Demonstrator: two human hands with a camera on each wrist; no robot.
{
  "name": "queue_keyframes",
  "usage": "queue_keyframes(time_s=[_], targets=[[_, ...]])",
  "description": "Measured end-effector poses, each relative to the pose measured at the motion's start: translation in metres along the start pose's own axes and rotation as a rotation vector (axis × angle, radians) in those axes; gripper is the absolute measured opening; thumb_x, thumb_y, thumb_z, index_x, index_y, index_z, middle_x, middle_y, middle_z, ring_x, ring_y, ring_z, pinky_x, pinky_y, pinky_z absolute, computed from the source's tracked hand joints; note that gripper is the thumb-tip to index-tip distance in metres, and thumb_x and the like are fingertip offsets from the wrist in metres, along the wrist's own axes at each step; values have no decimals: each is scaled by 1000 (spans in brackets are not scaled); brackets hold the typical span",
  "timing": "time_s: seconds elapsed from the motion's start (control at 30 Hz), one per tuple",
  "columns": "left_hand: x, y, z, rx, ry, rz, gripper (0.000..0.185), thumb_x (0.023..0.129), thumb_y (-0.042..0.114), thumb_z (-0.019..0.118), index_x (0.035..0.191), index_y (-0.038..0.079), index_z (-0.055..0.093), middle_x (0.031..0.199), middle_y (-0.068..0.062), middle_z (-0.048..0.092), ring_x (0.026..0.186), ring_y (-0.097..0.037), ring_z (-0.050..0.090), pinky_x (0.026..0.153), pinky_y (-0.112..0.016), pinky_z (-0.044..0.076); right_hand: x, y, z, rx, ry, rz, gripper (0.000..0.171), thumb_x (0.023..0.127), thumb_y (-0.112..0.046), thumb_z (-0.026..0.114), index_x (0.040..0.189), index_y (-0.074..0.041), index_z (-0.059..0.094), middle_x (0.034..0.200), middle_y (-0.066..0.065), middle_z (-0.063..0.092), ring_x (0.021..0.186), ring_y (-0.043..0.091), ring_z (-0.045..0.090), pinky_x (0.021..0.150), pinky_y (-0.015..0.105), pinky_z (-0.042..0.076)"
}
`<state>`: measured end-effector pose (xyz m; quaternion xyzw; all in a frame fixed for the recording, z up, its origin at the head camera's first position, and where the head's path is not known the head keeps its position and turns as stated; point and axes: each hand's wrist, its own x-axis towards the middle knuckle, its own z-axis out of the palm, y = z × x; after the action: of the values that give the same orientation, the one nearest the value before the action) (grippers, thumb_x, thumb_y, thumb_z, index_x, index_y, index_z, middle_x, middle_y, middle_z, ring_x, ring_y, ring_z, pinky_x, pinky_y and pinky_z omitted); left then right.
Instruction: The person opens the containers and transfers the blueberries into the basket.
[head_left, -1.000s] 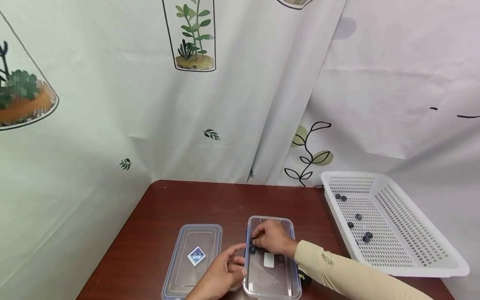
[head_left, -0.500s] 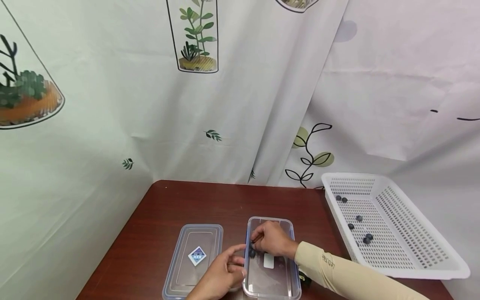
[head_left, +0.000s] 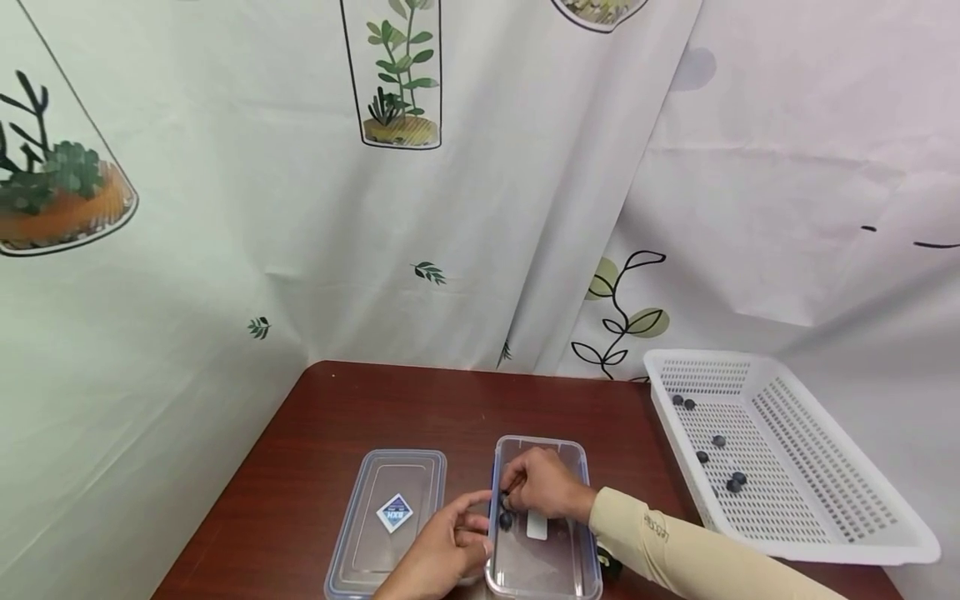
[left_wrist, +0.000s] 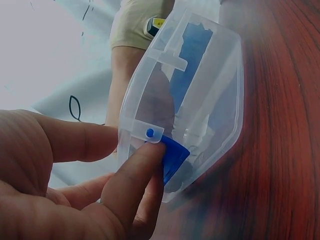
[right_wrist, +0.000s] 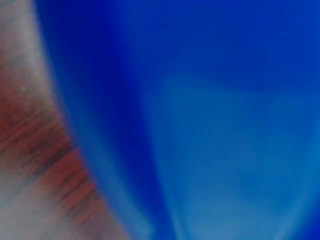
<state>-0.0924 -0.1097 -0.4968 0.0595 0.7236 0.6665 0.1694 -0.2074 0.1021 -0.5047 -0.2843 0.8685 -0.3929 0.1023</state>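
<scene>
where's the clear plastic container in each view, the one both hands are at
Head: the clear container sits bottom centre on the table, right of its lid; left hand at its left wall, right hand over it.
Left wrist: centre, wall held by the fingers.
Right wrist: only a blue blur; cannot tell.
Shared landmark: the blue clip and red-brown tabletop.

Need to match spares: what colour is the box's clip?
Blue clip, clearest in the left wrist view.

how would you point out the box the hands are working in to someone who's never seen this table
On the dark red table, two clear plastic pieces lie side by side at the near edge. The box is the right-hand one, deeper, with both hands at it; its neighbour is the flat lid with a blue diamond label.
</scene>
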Motion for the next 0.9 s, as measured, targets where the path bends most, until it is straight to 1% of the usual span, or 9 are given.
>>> queue_keyframes(time_s=[0.1,0.17,0.23,0.37,0.47,0.6,0.73,0.9], targets=[[0,0,1,7,1,-1,70,88,-2,68,155,1,47,117,-14,60,96,-19,63,73,-23,55,-1,0,-2,29,4,-2,18,76,2,84,87,-12,82,77,-8,76,69,-2,66,62,20,55],[0,0,2,5,1,-3,70,89,-2,69,155,1,47,118,-14,60,96,-20,63,73,-24,55,-2,-1,-7,50,21,-7,17,77,2,83,90,-10,82,80,-4,78,71,0,68,63,21,56],[1,0,2,8,0,-4,70,89,-2,69,155,1,47,118,-15,60,96,-20,63,74,-24,55,-2,-4,-15,60,53,-5,17,79,1,83,93,-9,82,83,-2,79,73,2,69,63,22,57],[3,-1,2,6,-3,-13,70,88,-2,67,155,2,47,118,-15,60,96,-19,63,73,-25,55,-3,-7,-34,60,126,16,18,81,-1,83,97,-10,83,86,-2,80,75,5,71,64,23,58],[3,-2,3,12,-2,-9,70,88,-2,68,155,0,46,118,-16,60,95,-19,63,72,-25,54,-7,-7,-48,81,153,40,17,84,-4,84,100,-9,83,90,-1,80,79,7,72,67,24,58],[2,-2,3,19,5,0,70,88,-2,69,155,1,47,118,-16,60,95,-19,63,71,-25,55,-17,-6,-67,133,190,67,17,85,-8,86,101,-6,82,93,4,80,83,10,74,68,25,60],[1,-2,2,27,13,9,71,87,-2,68,155,3,48,119,-17,60,96,-20,63,71,-24,56,-28,-4,-90,171,230,95,19,85,-9,86,103,-4,81,94,8,81,83,13,75,68,25,60],[1,-2,1,29,14,5,71,87,-2,69,155,3,49,119,-16,60,97,-21,64,71,-24,57,-49,5,-122,202,291,155,27,87,-10,85,111,1,79,101,12,81,88,13,77,73,24,60]])
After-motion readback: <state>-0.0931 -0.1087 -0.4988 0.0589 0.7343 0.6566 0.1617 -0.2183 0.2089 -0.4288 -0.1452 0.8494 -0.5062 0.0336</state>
